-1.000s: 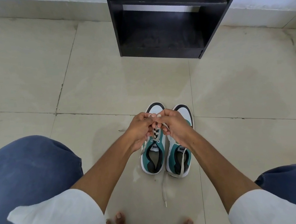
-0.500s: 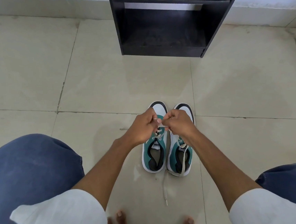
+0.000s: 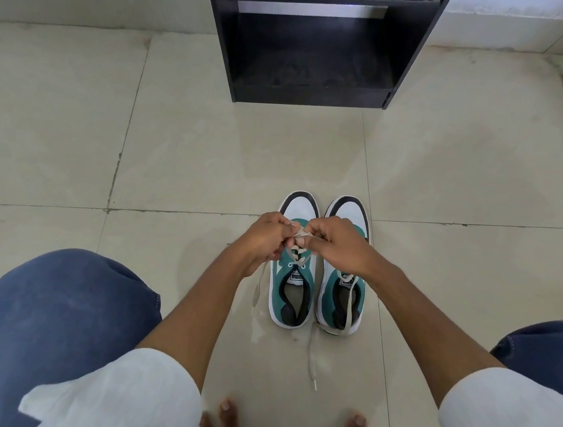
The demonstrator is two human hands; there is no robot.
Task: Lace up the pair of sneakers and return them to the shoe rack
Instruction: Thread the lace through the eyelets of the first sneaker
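Two teal and white sneakers stand side by side on the floor, toes pointing away from me. Above the left sneaker (image 3: 293,281) my left hand (image 3: 264,241) and my right hand (image 3: 336,244) meet, both pinching its beige lace (image 3: 301,235) between the fingertips. One end of that lace hangs down to the left of the shoe. The right sneaker (image 3: 345,296) has a loose lace (image 3: 348,305) trailing over its heel and onto the floor toward me. The black shoe rack (image 3: 318,41) stands further ahead, its lower shelf open.
Beige floor tiles (image 3: 129,152) spread around the shoes. A white wall base (image 3: 502,16) runs behind the rack on the right. My knees in blue jeans (image 3: 60,320) frame the view, and my bare toes (image 3: 224,422) sit just below the shoes.
My hands have risen slightly and drawn the lace up above the left sneaker's tongue, exposing more of the shoe's eyelets. The view has shifted a little; the sneakers stay in place.
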